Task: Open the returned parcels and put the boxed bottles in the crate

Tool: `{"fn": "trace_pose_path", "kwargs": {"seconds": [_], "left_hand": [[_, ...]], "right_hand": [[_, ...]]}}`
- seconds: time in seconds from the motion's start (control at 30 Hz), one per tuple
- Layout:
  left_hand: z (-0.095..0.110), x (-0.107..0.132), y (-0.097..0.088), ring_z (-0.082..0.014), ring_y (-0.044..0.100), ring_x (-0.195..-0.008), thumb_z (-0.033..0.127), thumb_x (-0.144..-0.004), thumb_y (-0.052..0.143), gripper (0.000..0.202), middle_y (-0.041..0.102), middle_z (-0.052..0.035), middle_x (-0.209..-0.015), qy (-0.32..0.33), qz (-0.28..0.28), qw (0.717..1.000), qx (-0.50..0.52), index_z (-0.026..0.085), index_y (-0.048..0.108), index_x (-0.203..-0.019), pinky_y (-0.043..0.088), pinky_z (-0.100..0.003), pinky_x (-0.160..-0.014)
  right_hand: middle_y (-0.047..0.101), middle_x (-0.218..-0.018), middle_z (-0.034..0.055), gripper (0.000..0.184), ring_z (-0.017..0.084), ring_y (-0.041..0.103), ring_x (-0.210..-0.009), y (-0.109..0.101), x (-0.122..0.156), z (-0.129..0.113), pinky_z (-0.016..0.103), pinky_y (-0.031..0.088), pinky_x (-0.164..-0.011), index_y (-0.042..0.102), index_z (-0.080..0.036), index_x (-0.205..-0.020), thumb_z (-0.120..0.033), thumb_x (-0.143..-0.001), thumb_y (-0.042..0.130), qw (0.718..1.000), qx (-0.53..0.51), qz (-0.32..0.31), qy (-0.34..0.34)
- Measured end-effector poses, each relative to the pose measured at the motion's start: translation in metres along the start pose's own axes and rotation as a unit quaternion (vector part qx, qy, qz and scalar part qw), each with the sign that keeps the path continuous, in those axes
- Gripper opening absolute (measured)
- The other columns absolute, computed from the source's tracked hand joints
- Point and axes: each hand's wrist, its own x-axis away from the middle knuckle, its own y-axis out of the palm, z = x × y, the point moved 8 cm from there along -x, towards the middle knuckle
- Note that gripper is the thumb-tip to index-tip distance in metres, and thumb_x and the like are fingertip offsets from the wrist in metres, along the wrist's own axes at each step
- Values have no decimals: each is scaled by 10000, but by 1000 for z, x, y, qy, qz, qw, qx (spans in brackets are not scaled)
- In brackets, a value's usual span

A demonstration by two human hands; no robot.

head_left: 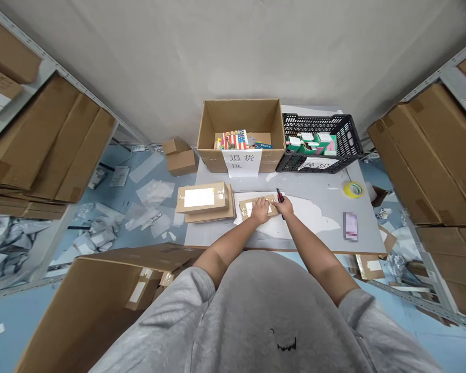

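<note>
My left hand [260, 211] lies flat, fingers together, on a small flat cardboard parcel [247, 205] with a white label, which rests on the grey table [326, 207]. My right hand [285, 206] is closed round a red and black cutter [280, 195] at the parcel's right end. A white plastic mailer [306, 215] lies under and to the right of the parcel. To its left sits a stack of cardboard boxes [205, 202], the top one labelled.
At the table's back stand an open carton [241, 111] holding books, with a paper sign, and a black crate [345, 137] of small boxes. A yellow tape roll [353, 189] lies at right. Shelves of flat cardboard flank both sides. A large box [101, 300] stands near left; scraps litter the floor.
</note>
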Motion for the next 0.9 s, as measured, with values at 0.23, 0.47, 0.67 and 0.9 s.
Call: {"fn": "trace_pose_path", "kwargs": {"seconds": [0.23,0.47,0.67,0.9], "left_hand": [[2,-10,-4,-351,482,-1278,527,-824,788,624,570,-173,-1354,23,-40,999,-1,166,577,-1287,357,-463,-1038],[4,-5,-4,-350,473,-1279,695,-886,670,672,586,-161,-1335,68,-6,998,5,198,608,-1335,341,-463,-1013],[2,-2,0,-336,482,-1245,733,-893,636,661,597,-134,-1301,76,8,997,25,235,631,-1327,324,-432,-982],[3,0,4,-332,490,-1213,699,-926,612,597,607,-134,-1256,94,20,995,32,235,657,-1298,319,-429,-961]], "right_hand": [[607,-720,-41,717,134,542,-533,-14,38,30,238,489,-474,456,-266,-1570,-516,-911,590,971,-182,-132,-78],[658,-771,-20,691,96,535,-515,-15,51,34,185,438,-427,466,-290,-1605,-351,-932,612,968,-132,-195,-85],[576,-647,-55,656,93,469,-451,-15,56,39,190,401,-401,510,-264,-1579,-333,-934,605,972,-137,-182,-60],[548,-638,-62,662,92,447,-447,-12,59,37,196,385,-394,536,-237,-1560,-363,-914,608,970,-136,-188,-75]]}}
